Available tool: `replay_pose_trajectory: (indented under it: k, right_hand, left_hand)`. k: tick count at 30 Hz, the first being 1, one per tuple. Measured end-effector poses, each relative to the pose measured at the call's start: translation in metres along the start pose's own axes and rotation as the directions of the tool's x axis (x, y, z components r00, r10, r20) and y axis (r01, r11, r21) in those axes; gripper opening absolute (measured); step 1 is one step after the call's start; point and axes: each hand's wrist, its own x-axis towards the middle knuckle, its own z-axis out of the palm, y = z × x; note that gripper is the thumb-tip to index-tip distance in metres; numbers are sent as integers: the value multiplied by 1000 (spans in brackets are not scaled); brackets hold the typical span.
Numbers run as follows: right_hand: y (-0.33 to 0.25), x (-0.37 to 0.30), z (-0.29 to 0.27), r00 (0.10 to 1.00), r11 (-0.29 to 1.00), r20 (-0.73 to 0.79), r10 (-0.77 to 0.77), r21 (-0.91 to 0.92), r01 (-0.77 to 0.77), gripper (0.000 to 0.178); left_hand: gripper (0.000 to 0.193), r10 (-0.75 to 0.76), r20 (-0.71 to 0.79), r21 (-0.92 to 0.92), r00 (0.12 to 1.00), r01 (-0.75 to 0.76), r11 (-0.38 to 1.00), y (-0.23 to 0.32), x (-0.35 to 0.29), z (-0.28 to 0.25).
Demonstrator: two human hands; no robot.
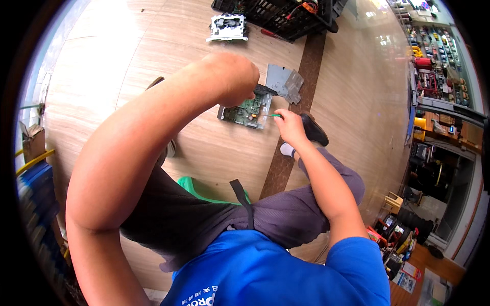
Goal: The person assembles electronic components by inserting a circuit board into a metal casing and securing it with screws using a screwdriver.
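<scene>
An opened electronic unit [259,120] with a green circuit board [248,108] and a metal casing lies on the floor in front of me. My left hand [236,76] is curled over its far side, close to a dark bar [266,90]. The back of the hand hides most of its fingers and whatever they grip. On the unit's right, my right hand [291,127] pinches a small green-handled screwdriver [276,116]. Its thin shaft points left, at the unit's right edge. Just beyond the unit lie a flat grey metal plate [277,76] and a smaller greyish piece [294,85].
A white-and-black drive mechanism [227,28] sits farther off, near a black crate [278,19] and a red-handled tool [275,35]. My shoe [313,129] is right of the unit. Part of a green seat [190,185] shows beneath me. Stocked shelves [441,66] line the right.
</scene>
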Motion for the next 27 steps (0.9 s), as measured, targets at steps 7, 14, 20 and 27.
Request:
replay_pose_trajectory:
  k: [7, 14, 20, 27]
  right_hand:
    - [48, 5, 51, 974, 976, 221, 52, -216, -3, 20]
    - [50, 13, 70, 949, 952, 304, 83, -305, 15, 15]
    - [42, 15, 70, 945, 956, 292, 149, -286, -63, 14]
    - [46, 18, 78, 951, 946, 277, 139, -322, -45, 16]
  left_hand:
    - [32, -12, -10, -18, 1000, 12, 1000, -9, 12, 7]
    - [29, -27, 32, -14, 999, 27, 1000, 1, 21, 3]
    - [30, -41, 29, -29, 999, 42, 999, 3, 22, 1]
    - [30, -58, 42, -14, 997, 59, 998, 3, 20, 0]
